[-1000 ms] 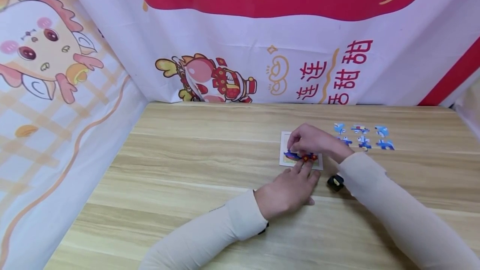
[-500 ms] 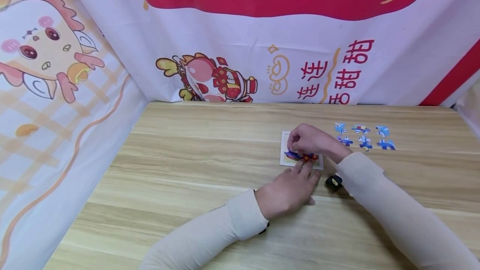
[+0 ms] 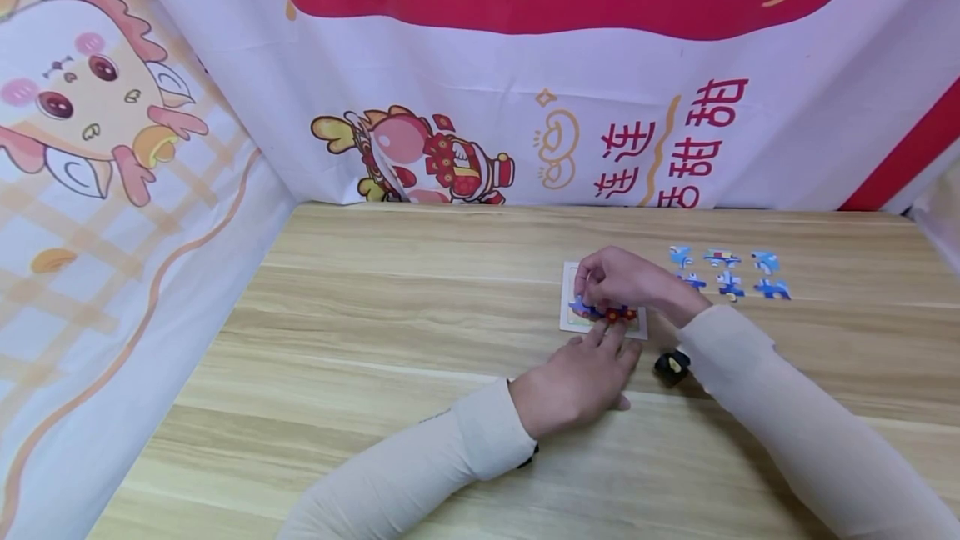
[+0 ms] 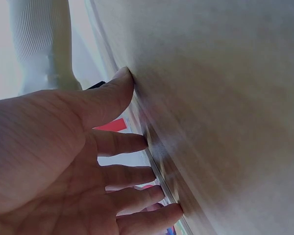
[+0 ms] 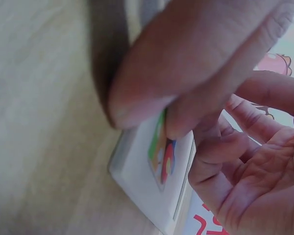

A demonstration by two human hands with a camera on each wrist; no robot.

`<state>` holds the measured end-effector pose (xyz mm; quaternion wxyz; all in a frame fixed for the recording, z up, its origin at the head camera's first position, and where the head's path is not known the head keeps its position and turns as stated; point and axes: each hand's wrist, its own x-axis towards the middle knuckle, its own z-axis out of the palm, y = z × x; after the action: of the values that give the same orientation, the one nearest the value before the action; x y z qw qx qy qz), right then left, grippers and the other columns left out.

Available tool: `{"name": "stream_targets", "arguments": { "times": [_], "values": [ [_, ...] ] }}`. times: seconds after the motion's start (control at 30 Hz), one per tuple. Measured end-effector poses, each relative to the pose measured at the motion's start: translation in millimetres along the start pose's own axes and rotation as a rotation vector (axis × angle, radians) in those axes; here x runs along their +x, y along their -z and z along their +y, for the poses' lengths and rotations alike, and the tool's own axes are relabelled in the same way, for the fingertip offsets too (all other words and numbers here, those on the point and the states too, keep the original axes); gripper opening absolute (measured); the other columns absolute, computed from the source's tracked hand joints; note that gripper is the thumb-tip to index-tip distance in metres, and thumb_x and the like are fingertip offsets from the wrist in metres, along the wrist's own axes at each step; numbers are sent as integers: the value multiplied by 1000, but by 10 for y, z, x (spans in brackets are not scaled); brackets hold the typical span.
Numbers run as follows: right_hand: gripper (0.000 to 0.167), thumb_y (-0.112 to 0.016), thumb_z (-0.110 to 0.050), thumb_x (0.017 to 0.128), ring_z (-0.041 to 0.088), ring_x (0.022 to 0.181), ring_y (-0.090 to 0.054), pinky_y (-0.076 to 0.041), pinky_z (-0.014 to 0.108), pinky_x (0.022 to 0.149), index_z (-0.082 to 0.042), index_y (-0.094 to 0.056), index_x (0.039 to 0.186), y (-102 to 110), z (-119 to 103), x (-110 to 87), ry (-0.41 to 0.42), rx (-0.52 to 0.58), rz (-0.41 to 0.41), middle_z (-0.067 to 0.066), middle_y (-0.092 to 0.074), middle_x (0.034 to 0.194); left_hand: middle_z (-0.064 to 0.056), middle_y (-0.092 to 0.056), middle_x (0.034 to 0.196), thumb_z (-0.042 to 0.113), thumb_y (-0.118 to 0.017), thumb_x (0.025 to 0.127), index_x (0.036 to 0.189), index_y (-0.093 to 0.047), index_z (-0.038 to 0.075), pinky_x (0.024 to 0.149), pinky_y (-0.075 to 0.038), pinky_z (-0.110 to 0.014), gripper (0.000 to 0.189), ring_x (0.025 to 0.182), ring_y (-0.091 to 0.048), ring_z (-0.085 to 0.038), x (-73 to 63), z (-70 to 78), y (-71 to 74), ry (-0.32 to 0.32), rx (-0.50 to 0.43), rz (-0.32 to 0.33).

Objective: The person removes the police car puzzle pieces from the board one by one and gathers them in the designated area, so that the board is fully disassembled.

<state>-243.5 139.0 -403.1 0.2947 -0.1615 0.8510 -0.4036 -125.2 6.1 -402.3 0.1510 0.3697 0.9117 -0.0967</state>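
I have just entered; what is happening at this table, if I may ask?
A person is working on a colourful jigsaw picture in a white rectangular frame on a light wood-grain table. Their left hand rests across the frame's near edge; their right hand is at the picture, though whether it pinches a piece is unclear. Six loose, mostly blue jigsaw pieces lie in two rows to the right.
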Motion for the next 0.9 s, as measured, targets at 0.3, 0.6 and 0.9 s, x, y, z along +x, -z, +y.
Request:
{"name": "stream_targets", "arguments": {
  "times": [0.3, 0.6, 0.9],
  "values": [
    [13, -61, 8, 87, 13, 66, -56, -46, 25, 61, 3, -65, 98, -13, 35, -2, 61, 16, -5, 3, -64, 71, -7, -26, 173, 54, -56, 104, 166, -32, 19, 119, -44, -36, 75, 159, -30, -27, -2, 5, 0, 6, 13, 8],
    [15, -56, 8, 93, 18, 68, -57, -49, 29, 62, 0, -62, 103, -5, 49, -17, 47, 41, 5, 8, -68, 79, -5, -28, 172, 54, -56, 104, 165, -32, 20, 118, -45, -35, 74, 158, -31, -26, -1, 13, -9, 8, 36, 16],
    [12, -55, 1, 101, 24, 81, -67, -55, 33, 70, -2, -61, 111, 138, 72, -180, 30, 41, 97, 13, -71, 94, -6, -30, 172, 53, -57, 104, 165, -34, 20, 116, -46, -35, 73, 158, -31, -25, -11, 28, -5, 23, 32, 18]
  ]
}}
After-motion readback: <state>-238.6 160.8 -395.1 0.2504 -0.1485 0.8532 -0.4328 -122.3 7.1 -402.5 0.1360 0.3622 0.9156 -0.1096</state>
